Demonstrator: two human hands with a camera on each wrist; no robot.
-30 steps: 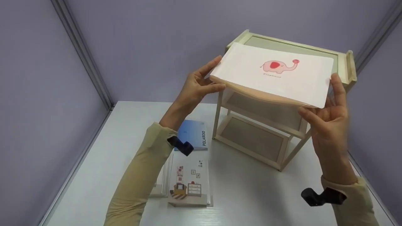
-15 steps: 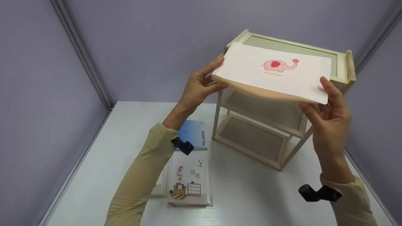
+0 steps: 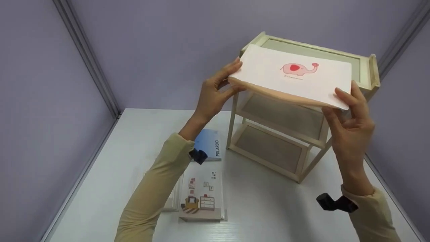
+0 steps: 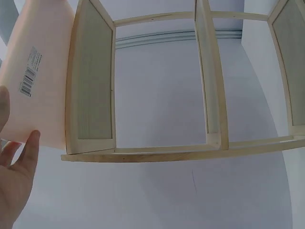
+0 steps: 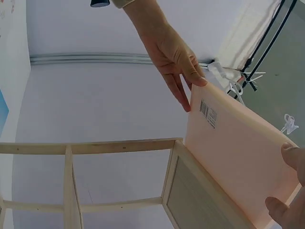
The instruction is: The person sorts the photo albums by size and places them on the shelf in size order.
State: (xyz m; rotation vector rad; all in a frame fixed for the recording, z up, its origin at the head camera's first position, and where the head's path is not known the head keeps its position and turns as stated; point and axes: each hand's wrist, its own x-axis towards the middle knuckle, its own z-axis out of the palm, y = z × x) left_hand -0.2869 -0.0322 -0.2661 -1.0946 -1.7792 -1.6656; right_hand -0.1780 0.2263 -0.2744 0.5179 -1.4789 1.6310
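Elephant-print book (image 3: 291, 80) gripped at both ends, above the wooden rack (image 3: 268, 148).
White cover up, peach underside (image 4: 47, 95) with barcode down; long axis runs left to right, slanting so the right end lies nearer, roughly in line with the rack's long side. Printed elephant (image 3: 295, 69) has its trunk to the right, feet toward the near edge. Left hand (image 3: 213, 94) pinches the left end, thumb below; right hand (image 3: 354, 124) clamps the near right corner, thumb below likewise. Book overlaps the top tier in the head view; cannot tell whether they touch. On the white table (image 3: 255, 205), left of the rack, lie a blue book marked POLAROID (image 3: 209, 144) and, nearer, a book with a room drawing (image 3: 201, 196).
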